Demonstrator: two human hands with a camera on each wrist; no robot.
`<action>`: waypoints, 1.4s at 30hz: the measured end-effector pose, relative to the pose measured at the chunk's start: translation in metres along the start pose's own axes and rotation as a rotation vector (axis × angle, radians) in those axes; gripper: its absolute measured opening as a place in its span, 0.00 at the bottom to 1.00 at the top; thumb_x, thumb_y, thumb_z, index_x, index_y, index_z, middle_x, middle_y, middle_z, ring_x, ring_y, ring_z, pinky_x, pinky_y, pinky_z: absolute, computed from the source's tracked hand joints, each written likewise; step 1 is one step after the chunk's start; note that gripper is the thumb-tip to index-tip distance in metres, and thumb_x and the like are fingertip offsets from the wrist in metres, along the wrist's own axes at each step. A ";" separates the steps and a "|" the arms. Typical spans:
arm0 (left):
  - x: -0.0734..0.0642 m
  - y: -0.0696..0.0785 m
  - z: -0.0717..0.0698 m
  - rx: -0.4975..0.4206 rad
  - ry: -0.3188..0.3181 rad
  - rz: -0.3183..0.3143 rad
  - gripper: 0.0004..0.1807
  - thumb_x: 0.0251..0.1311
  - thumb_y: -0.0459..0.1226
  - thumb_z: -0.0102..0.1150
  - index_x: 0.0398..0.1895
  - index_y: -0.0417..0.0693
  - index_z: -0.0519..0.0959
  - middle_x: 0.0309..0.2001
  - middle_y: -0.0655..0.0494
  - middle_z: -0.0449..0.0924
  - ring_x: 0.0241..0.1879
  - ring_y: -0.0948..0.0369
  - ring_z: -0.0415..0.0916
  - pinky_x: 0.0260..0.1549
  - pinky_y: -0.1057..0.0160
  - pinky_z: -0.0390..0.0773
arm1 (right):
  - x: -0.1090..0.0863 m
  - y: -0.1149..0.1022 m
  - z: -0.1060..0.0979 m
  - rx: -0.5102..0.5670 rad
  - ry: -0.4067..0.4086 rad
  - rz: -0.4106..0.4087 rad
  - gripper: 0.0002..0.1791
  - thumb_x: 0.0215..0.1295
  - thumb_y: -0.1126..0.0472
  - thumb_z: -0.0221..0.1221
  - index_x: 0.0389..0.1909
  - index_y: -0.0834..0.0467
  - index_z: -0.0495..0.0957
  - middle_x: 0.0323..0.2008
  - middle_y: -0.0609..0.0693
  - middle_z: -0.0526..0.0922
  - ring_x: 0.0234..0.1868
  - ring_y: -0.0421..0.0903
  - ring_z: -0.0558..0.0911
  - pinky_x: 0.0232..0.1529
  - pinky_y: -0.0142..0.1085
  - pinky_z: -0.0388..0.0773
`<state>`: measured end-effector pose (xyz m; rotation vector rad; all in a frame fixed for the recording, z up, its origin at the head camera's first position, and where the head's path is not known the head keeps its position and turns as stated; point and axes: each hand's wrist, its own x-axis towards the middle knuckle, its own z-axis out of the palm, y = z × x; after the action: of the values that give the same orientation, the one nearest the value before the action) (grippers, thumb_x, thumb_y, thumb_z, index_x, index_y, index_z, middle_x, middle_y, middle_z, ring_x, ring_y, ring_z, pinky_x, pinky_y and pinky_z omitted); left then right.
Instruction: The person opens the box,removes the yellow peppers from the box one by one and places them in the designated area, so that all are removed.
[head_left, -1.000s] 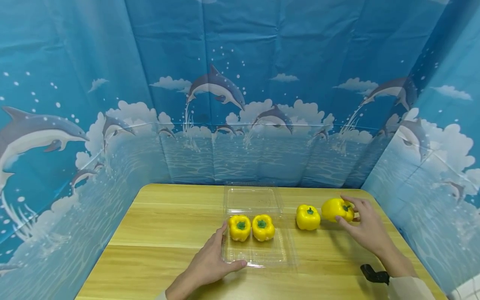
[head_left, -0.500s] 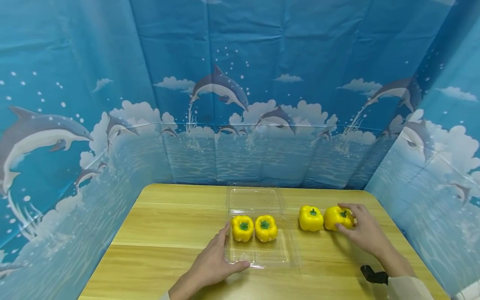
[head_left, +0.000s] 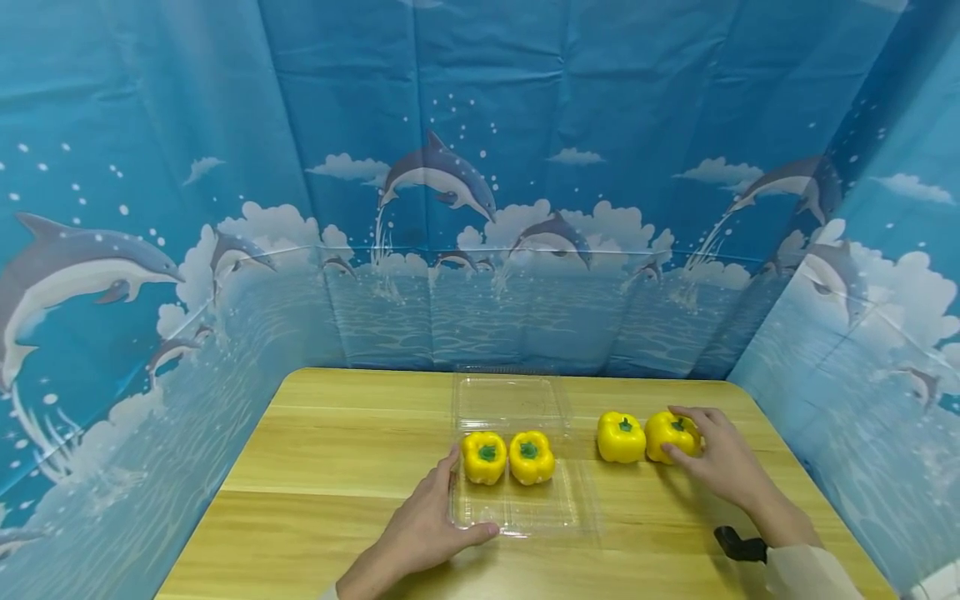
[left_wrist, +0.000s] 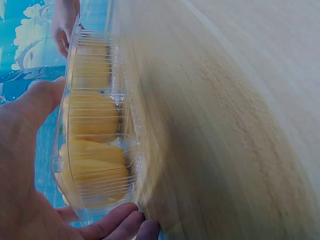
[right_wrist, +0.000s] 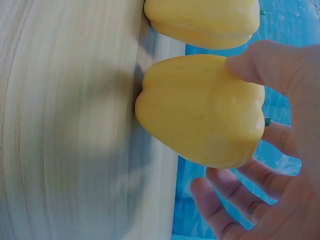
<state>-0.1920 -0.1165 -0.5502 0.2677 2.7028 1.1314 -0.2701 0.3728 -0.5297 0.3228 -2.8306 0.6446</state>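
My right hand [head_left: 727, 462] pinches a yellow bell pepper [head_left: 666, 435] between thumb and fingers. The pepper stands upright on the table, its green stem up, close beside a second yellow bell pepper [head_left: 621, 437]. In the right wrist view my thumb [right_wrist: 250, 64] presses the side of the held pepper [right_wrist: 200, 110]. My left hand [head_left: 426, 521] rests against the front left corner of a clear plastic clamshell box [head_left: 543, 508], fingers along its left side and thumb at its front edge. Two yellow bell peppers [head_left: 483, 458] [head_left: 532, 458] sit in the box's back row.
The box's lid [head_left: 506, 398] lies folded back, towards the table's far edge. A wooden table [head_left: 337, 467] bears everything. Blue dolphin-print curtains [head_left: 480, 208] hang behind and at both sides. A black wrist strap [head_left: 738, 546] is on my right wrist.
The pepper in my right hand has gone from tilted, stem to the right, to upright on the table beside its neighbour. My left hand stays at the box.
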 end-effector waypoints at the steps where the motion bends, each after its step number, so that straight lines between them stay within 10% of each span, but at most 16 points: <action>1: 0.000 0.000 0.000 0.000 -0.001 0.000 0.74 0.61 0.72 0.80 0.99 0.53 0.48 0.92 0.34 0.62 0.88 0.31 0.67 0.75 0.17 0.75 | 0.000 0.000 0.001 0.000 -0.001 0.003 0.39 0.76 0.54 0.78 0.80 0.68 0.77 0.70 0.80 0.78 0.67 0.81 0.81 0.63 0.81 0.80; 42: -0.001 -0.001 0.002 0.016 0.014 -0.006 0.74 0.61 0.72 0.80 0.99 0.54 0.49 0.91 0.34 0.63 0.86 0.32 0.69 0.75 0.19 0.77 | -0.007 -0.002 -0.006 0.003 0.040 -0.047 0.45 0.70 0.54 0.82 0.82 0.65 0.75 0.71 0.79 0.74 0.68 0.80 0.76 0.60 0.82 0.77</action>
<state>-0.1910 -0.1154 -0.5521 0.2541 2.7245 1.1141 -0.2615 0.3747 -0.5259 0.3716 -2.7754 0.6387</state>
